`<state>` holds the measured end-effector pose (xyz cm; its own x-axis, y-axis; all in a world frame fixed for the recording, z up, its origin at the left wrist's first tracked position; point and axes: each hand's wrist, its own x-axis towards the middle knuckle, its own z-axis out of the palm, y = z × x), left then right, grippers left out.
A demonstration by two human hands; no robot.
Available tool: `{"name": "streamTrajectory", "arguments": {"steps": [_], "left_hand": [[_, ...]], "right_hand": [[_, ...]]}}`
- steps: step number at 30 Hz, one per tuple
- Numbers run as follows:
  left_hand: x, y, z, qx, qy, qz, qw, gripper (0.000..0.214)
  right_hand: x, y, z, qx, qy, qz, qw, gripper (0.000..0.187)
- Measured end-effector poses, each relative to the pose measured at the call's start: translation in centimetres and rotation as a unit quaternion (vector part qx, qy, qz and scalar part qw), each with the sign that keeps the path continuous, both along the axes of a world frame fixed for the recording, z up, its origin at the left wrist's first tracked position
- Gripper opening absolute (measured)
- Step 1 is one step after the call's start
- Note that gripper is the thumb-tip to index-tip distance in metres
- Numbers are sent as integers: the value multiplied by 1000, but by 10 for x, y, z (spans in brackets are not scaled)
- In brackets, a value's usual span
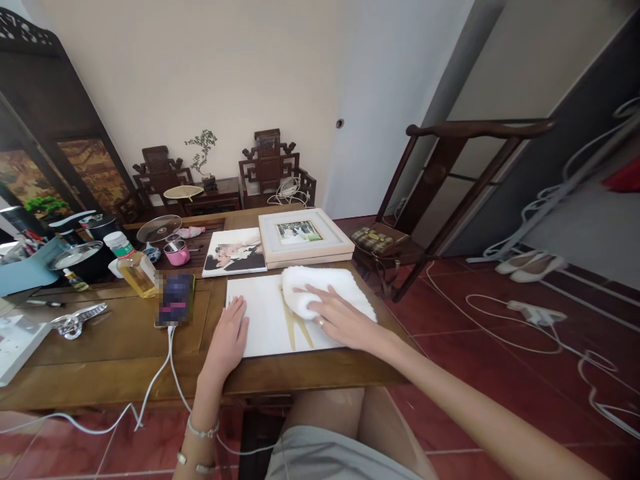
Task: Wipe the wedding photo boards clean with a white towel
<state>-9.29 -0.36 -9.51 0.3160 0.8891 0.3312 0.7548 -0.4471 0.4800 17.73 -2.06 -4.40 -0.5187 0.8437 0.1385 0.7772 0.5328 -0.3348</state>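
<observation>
A flat white panel (pixel 265 313) with gold-coloured strokes lies at the front of the wooden table. My left hand (pixel 233 337) rests flat on its left edge, fingers stretched out and holding nothing. On the panel's right part, my right hand (pixel 340 317) presses down on a fluffy white cloth (pixel 345 283), its fingers bent into the fabric. The cloth covers the panel's upper right area and part of the gold strokes. Just behind lie a photo print (pixel 235 252) and a pale picture frame (pixel 310 235) with a photo in it.
Left on the table (pixel 100 363) are a charging phone (pixel 175 300), a bottle of yellow liquid (pixel 133 267), a pink cup (pixel 177 252), a dark pot (pixel 85 260) and a metal clip (pixel 77 321). A wooden chair (pixel 435 160) bearing a bag (pixel 379 239) stands at right. Cables cross the floor.
</observation>
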Motion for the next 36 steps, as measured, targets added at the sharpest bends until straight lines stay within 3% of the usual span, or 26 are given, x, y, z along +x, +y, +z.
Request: {"name": "streamTrajectory", "arguments": {"steps": [4, 7, 10, 15, 18, 21, 29, 32, 36], "left_hand": [[0, 1, -1, 1, 1, -1, 1000, 42], [0, 0, 0, 4, -1, -3, 1000, 42], [1, 0, 1, 6, 0, -4, 1000, 42], [2, -2, 1, 5, 1, -2, 1000, 42], [1, -1, -1, 8, -1, -5, 1000, 42], [0, 0, -2, 12, -4, -8, 1000, 42], [0, 0, 0, -4, 3, -1, 1000, 43], [1, 0, 2, -12, 10, 1, 1000, 43], [1, 0, 2, -12, 12, 0, 1000, 44]], "right_hand": [[-29, 34, -3, 49, -24, -3, 999, 33], [-40, 34, -2, 54, -54, -3, 997, 36], [-42, 8, -3, 47, -79, 13, 996, 38], [-38, -61, -9, 49, -82, 48, 994, 35], [-34, -79, -9, 38, -73, 67, 994, 32], [-29, -62, -3, 14, -55, 67, 996, 33], [-43, 38, 2, 50, -52, 38, 997, 33], [-54, 43, -4, 61, -62, 14, 996, 35], [-61, 8, -11, 68, -71, 5, 995, 35]]}}
